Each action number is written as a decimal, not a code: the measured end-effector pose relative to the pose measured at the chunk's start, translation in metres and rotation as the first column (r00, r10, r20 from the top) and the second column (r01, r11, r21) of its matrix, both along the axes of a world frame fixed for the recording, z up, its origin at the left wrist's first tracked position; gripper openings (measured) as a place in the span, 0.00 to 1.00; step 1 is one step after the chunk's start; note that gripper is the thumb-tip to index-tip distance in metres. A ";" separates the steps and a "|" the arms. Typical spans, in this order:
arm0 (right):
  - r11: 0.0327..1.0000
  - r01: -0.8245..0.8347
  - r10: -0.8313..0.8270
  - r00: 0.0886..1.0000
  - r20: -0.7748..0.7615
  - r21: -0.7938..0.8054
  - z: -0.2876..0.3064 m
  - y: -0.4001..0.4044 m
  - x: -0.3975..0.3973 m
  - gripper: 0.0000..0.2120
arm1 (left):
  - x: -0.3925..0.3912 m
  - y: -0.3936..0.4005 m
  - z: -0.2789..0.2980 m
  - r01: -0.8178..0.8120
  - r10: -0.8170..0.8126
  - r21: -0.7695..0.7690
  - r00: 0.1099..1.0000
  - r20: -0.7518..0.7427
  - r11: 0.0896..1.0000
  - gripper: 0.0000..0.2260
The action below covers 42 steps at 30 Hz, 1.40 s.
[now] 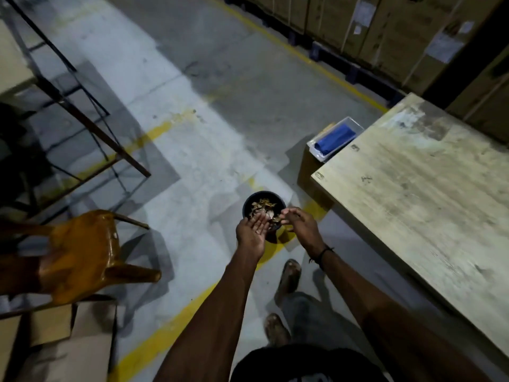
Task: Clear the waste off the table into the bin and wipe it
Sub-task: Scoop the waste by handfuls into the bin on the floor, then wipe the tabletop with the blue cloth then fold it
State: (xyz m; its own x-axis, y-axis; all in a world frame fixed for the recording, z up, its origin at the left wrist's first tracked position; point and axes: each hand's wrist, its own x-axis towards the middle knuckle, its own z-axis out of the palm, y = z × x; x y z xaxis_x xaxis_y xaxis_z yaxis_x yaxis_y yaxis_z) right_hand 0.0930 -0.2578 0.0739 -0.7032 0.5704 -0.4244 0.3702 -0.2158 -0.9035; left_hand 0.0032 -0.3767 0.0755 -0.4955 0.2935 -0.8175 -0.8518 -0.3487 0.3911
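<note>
Two hands reach out over one small round black bin standing on the grey concrete floor, on a painted yellow line. The left hand lies palm up, fingers straight and together, tipped toward the bin's mouth; the right hand hovers just beside it with fingers loosely bent, gripping nothing that can be seen. The two hands are close but not touching. Dry, flaky brown waste fills the bin, and a few scraps seem to cling at the left fingertips. To the right stands one pale wooden worktop, flat, worn and smudged, with small dark marks too faint to read. Past its far corner sits one clear plastic tray holding one rolled blue cloth. One glossy brown plastic chair stands at the left. Stacked cardboard cartons at the back carry white labels, their print illegible
</note>
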 end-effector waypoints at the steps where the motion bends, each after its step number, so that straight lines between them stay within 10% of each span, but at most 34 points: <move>1: 0.999 0.012 -0.011 1.000 0.011 -0.042 -0.008 0.003 -0.014 0.11 | -0.012 0.001 -0.008 0.009 -0.009 -0.013 1.000 0.014 1.000 0.21; 14: 0.744 0.373 -0.263 0.926 0.270 -0.554 -0.210 0.053 -0.157 0.28 | -0.170 0.065 -0.201 0.189 -0.162 -0.207 0.977 0.141 0.960 0.27; 25: 0.639 0.588 -0.383 0.803 0.458 -0.496 -0.394 0.052 -0.247 0.34 | -0.245 0.095 -0.398 0.341 -0.303 -0.152 0.925 0.227 0.927 0.35; 35: 0.646 0.641 -0.466 0.761 0.451 -0.414 -0.347 0.105 -0.263 0.24 | -0.294 0.135 -0.348 0.747 -0.742 -0.286 0.653 0.152 0.600 0.18; 42: 0.644 0.708 -0.620 0.705 0.345 -0.289 -0.278 0.177 -0.281 0.15 | -0.329 0.206 -0.279 0.774 -0.828 -0.336 0.560 -0.031 0.536 0.12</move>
